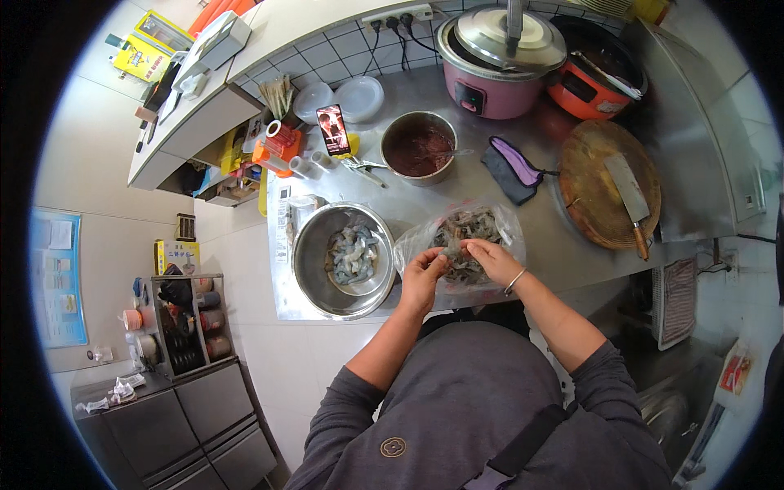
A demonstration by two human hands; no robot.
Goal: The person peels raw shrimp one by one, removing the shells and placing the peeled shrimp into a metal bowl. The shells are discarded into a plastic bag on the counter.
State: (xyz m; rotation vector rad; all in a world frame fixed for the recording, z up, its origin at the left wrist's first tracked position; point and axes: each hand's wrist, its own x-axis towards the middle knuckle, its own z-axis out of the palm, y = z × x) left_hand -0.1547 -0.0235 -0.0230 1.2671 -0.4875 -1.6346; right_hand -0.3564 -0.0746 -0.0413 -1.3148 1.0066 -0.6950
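Between the fingertips of both hands is a grey raw shrimp (pixel 452 252), partly hidden by the fingers. My left hand (pixel 424 275) pinches it from one side, while my right hand (pixel 493 262) grips the other end. Beneath them, a clear plastic bag (pixel 513 228) lies open on the steel counter, holding a heap of shrimp and shells (pixel 474 225); I cannot tell how much is shell. Left of the bag stands a stainless steel bowl (pixel 306 269). Peeled grey shrimp (pixel 352 254) lie piled on the bottom of it.
Behind the bag stands a steel pot (pixel 392 166) of dark red contents. A cleaver (pixel 627 185) rests on a round wooden chopping board (pixel 579 208) at right. A folded cloth (pixel 514 170), a propped phone (pixel 334 130) and a pink rice cooker (pixel 490 92) are also on the steel counter (pixel 551 266).
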